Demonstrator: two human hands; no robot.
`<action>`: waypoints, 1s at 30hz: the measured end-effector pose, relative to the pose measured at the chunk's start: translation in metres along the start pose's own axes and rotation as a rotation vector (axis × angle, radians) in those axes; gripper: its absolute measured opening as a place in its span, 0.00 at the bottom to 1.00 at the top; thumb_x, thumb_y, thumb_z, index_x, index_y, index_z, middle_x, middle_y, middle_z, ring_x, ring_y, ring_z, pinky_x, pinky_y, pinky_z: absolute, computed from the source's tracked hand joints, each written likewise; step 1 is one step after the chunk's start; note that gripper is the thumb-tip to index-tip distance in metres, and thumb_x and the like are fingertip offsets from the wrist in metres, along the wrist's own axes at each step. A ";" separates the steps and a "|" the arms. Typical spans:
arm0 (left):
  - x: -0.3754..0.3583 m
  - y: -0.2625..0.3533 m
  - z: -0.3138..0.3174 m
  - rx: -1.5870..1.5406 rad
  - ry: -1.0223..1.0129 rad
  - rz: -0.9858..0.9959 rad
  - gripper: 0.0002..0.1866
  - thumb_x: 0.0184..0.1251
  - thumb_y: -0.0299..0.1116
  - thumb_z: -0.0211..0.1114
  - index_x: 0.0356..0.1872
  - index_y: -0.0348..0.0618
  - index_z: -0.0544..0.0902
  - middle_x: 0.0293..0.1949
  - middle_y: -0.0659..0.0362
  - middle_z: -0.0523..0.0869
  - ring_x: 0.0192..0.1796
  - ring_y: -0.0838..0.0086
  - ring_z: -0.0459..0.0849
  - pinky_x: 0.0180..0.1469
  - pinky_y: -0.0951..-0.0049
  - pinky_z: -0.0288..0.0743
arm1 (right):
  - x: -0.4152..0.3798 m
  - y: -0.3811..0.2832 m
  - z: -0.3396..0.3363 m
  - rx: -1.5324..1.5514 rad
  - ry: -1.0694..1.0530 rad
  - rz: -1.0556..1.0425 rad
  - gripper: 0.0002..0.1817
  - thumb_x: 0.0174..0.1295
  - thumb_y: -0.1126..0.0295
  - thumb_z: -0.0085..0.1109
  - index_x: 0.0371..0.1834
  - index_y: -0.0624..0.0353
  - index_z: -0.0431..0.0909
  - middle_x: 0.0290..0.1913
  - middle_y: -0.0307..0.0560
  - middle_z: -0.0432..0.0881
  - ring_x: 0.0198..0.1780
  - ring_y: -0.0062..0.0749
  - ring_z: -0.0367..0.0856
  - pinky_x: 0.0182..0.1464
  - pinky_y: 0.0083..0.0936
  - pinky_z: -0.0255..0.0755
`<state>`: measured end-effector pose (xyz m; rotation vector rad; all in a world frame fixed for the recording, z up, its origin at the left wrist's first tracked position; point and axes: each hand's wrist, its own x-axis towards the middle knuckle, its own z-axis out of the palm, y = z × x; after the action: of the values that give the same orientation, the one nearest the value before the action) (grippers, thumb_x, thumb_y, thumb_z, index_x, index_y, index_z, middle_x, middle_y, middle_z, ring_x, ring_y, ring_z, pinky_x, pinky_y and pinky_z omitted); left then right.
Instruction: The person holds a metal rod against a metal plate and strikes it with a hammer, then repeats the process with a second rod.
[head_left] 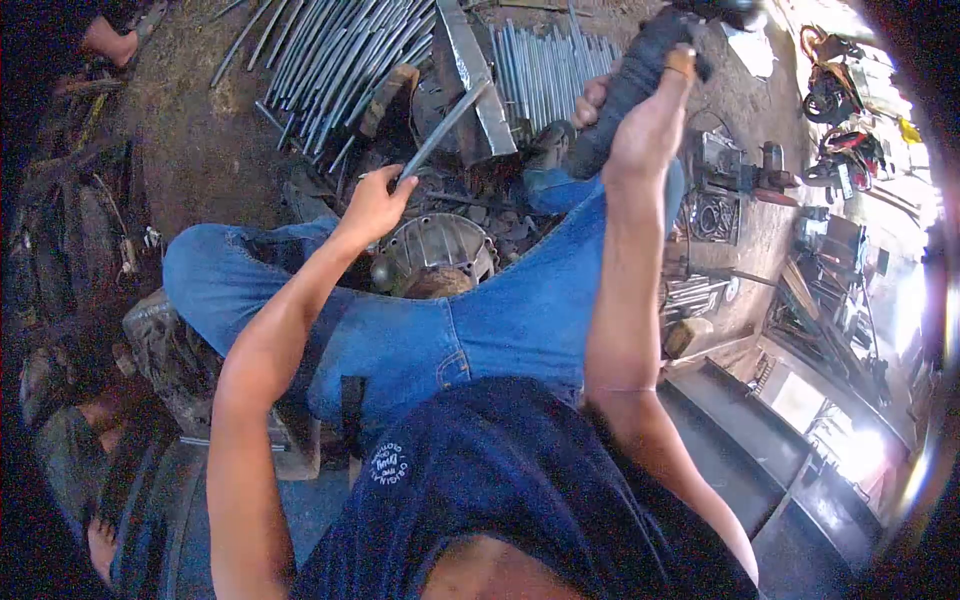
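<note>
My left hand (380,205) is closed round the near end of a grey metal rod (445,130). The rod slants up and away, its far end overlapping a long flat steel piece (482,85). Raised at the upper right, my right hand (645,135) grips a thick dark bar-like tool (632,85), smeared by motion; its exact kind I cannot tell. Between my bent legs in blue jeans (390,335) sits a round ribbed metal housing (435,245), just below my left hand.
Many loose metal rods (340,70) lie on the ground ahead, with a neater row of rods (555,75) right of the steel piece. A bench vise (770,175) stands to the right, motorcycles (850,160) beyond. Another person's foot (103,545) shows at lower left.
</note>
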<state>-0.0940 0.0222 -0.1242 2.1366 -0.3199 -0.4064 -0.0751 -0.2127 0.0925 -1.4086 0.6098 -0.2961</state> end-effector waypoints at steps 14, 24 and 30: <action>0.002 0.013 -0.011 -0.170 -0.061 -0.196 0.25 0.65 0.45 0.61 0.51 0.31 0.79 0.34 0.43 0.85 0.36 0.63 0.86 0.42 0.65 0.76 | -0.021 0.141 -0.040 -0.552 -0.103 0.477 0.29 0.68 0.41 0.42 0.34 0.59 0.74 0.17 0.43 0.73 0.15 0.27 0.71 0.18 0.26 0.66; 0.001 0.012 -0.005 -0.102 -0.092 -0.147 0.21 0.67 0.43 0.59 0.49 0.32 0.80 0.35 0.41 0.85 0.36 0.59 0.85 0.41 0.62 0.73 | -0.026 0.014 -0.017 -0.203 -0.039 0.163 0.30 0.72 0.43 0.29 0.34 0.59 0.69 0.19 0.42 0.72 0.15 0.25 0.70 0.17 0.23 0.68; 0.000 0.025 -0.013 -0.140 -0.154 -0.217 0.20 0.68 0.41 0.58 0.49 0.32 0.80 0.34 0.42 0.85 0.36 0.58 0.85 0.40 0.63 0.73 | 0.005 0.019 -0.001 0.103 -0.004 -0.164 0.33 0.67 0.39 0.34 0.25 0.59 0.71 0.16 0.46 0.74 0.14 0.33 0.72 0.18 0.29 0.67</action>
<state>-0.0906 0.0182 -0.0969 2.0126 -0.1414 -0.7012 -0.0744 -0.2128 0.0733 -1.3615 0.4693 -0.4490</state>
